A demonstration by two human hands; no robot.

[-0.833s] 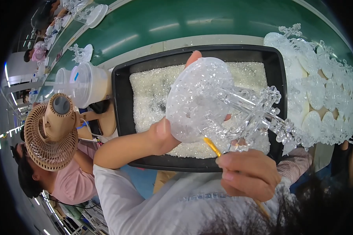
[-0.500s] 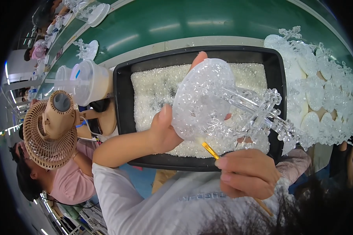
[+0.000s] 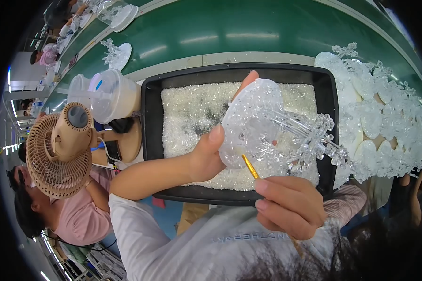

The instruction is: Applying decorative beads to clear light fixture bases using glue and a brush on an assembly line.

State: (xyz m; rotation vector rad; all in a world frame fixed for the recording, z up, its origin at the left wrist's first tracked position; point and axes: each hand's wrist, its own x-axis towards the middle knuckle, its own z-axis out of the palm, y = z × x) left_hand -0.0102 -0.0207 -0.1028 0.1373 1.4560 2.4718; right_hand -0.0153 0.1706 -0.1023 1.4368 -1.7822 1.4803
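Note:
My left hand [image 3: 208, 154] is closed around the edge of a clear plastic ornament [image 3: 255, 124], thumb on the near face and fingers behind. This ornament has a round, frosted white base tilted toward me, with transparent stems and bead-like branches sticking out to the right. In my right hand [image 3: 293, 206] is a thin paintbrush [image 3: 250, 166] with a gold ferrule, pinched between thumb and fingers. Its pale bristle tip meets the lower part of the base. Beneath both hands lies a black tray [image 3: 147, 136] holding a layer of glittering clear granules [image 3: 185, 112].
Many similar clear ornaments [image 3: 384, 122] crowd the right side. Left of the tray stand lidded plastic tubs [image 3: 110, 96] and a beige fan [image 3: 61, 150]. Another ornament [image 3: 117, 56] rests on the green table [image 3: 197, 30]. A person in pink [image 3: 82, 206] sits at the left.
The ornament and my left hand have shifted slightly right and down in view. The brush tip has moved a little up onto the base's lower face.

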